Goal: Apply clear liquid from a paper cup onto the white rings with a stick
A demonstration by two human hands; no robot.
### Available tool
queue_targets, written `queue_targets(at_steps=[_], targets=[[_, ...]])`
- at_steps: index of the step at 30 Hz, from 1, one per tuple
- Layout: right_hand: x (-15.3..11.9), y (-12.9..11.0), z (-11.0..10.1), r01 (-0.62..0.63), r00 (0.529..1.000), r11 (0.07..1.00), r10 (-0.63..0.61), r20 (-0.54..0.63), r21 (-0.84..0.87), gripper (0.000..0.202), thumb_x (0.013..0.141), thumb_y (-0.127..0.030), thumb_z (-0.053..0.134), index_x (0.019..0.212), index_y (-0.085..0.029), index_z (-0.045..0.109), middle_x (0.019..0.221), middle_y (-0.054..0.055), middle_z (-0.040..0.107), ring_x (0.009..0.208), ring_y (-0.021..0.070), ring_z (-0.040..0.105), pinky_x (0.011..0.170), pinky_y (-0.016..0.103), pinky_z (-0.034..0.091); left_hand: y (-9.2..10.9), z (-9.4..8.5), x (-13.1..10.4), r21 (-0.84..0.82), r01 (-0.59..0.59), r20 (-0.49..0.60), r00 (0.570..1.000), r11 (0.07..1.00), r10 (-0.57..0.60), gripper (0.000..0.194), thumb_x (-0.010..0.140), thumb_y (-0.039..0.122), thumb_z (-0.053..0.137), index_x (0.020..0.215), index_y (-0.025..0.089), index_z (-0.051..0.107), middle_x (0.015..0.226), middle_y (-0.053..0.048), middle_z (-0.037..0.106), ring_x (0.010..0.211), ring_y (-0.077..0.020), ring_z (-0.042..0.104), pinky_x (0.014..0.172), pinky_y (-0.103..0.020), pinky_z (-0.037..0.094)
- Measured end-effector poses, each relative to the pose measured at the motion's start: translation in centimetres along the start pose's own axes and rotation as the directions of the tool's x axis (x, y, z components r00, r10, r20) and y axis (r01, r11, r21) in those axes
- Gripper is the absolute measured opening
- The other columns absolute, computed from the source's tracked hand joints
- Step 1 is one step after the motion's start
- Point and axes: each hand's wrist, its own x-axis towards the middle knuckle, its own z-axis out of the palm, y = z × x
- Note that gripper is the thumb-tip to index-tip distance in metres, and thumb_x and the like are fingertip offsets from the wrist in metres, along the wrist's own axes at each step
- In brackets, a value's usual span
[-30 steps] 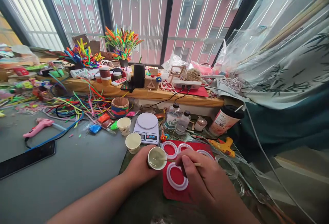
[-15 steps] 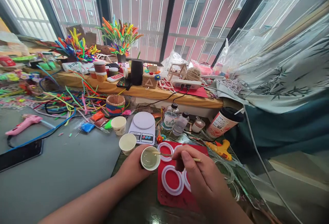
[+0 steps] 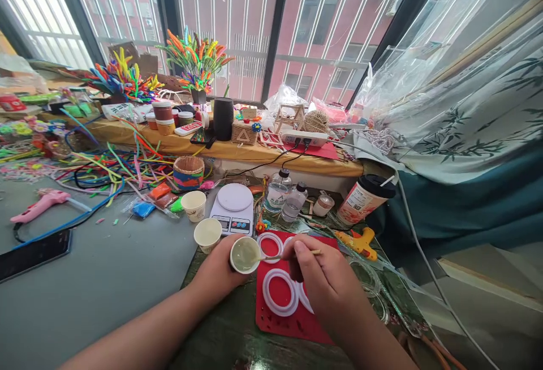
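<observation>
My left hand (image 3: pixel 220 274) is wrapped round a paper cup (image 3: pixel 245 256) that holds a clear, slightly cloudy liquid. Between the fingers of my right hand (image 3: pixel 316 268) is a thin wooden stick (image 3: pixel 271 257), its far end down in the cup. White ring-shaped molds (image 3: pixel 280 292) lie on a red sheet (image 3: pixel 288 327) under and beside my right hand, which hides part of them. Two more paper cups, a nearer one (image 3: pixel 207 234) and a farther one (image 3: pixel 194 206), stand just beyond my left hand, beside a white kitchen scale (image 3: pixel 234 203).
Two clear bottles with black caps (image 3: pixel 277 192) stand behind the red sheet. A yellow glue gun (image 3: pixel 360 242) and a large drink cup (image 3: pixel 365 200) are at the right. On the left lie a pink glue gun (image 3: pixel 40 207), a phone (image 3: pixel 36 254) and tangled pipe cleaners (image 3: pixel 114 169).
The stick's tip has shifted within the cup, and my right hand has moved slightly left. The whole view has shifted a little; my left hand keeps its hold on the cup.
</observation>
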Motion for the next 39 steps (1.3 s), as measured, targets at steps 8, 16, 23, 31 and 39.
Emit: queue_targets(at_steps=[8, 16, 23, 31, 39], targets=[[0.02, 0.77, 0.65, -0.017, 1.0, 0.996, 0.017, -0.002, 0.087, 0.046, 0.114, -0.048, 0.041, 0.085, -0.023, 0.068, 0.067, 0.001, 0.065, 0.064, 0.02, 0.062, 0.062, 0.03, 0.046, -0.48, 0.1, 0.01, 0.0, 0.01, -0.021, 1.0, 1.0, -0.01, 0.054, 0.076, 0.021, 0.085, 0.128, 0.024, 0.073, 0.129, -0.011, 0.081, 0.121, -0.0349, 0.075, 0.109, -0.051, 0.059], [0.32, 0.73, 0.1, -0.08, 0.997, 0.984, 0.08, 0.005, 0.158, 0.047, 0.111, -0.05, 0.043, 0.084, -0.021, 0.069, 0.065, 0.002, 0.063, 0.061, 0.0198, 0.06, 0.057, 0.03, 0.046, -0.38, -0.15, -0.13, -0.014, 0.024, 0.017, 1.0, 1.0, -0.024, 0.055, 0.073, 0.02, 0.088, 0.127, 0.025, 0.074, 0.129, -0.01, 0.081, 0.12, -0.035, 0.075, 0.106, -0.049, 0.06], [0.2, 0.54, 0.14, -0.077, 0.996, 0.994, 0.081, -0.046, 0.077, 0.048, 0.11, -0.052, 0.043, 0.081, -0.023, 0.067, 0.062, 0.001, 0.06, 0.059, 0.0197, 0.057, 0.055, 0.03, 0.043, -0.29, -0.2, -0.06, -0.006, 0.024, 0.013, 1.0, 1.0, -0.024, 0.056, 0.073, 0.018, 0.087, 0.126, 0.025, 0.074, 0.13, -0.009, 0.081, 0.119, -0.0338, 0.075, 0.107, -0.048, 0.06], [0.12, 0.53, 0.52, -0.056, 0.998, 0.994, 0.058, -0.018, 0.096, 0.048, 0.11, -0.053, 0.043, 0.082, -0.022, 0.068, 0.065, 0.002, 0.064, 0.061, 0.0203, 0.061, 0.058, 0.03, 0.046, -0.13, -0.22, -0.1, -0.017, 0.0, 0.034, 0.999, 1.0, 0.001, 0.053, 0.076, 0.019, 0.086, 0.127, 0.025, 0.074, 0.127, -0.008, 0.081, 0.117, -0.0322, 0.076, 0.105, -0.046, 0.061], [0.09, 0.76, 0.42, -0.065, 0.997, 0.99, 0.068, -0.024, 0.122, 0.046, 0.111, -0.049, 0.043, 0.083, -0.022, 0.068, 0.067, 0.002, 0.065, 0.063, 0.0202, 0.062, 0.059, 0.03, 0.046, -0.07, -0.32, -0.02, 0.005, -0.004, 0.042, 0.999, 1.0, 0.003, 0.053, 0.076, 0.019, 0.085, 0.127, 0.024, 0.073, 0.128, -0.009, 0.081, 0.118, -0.0332, 0.075, 0.106, -0.047, 0.06]])
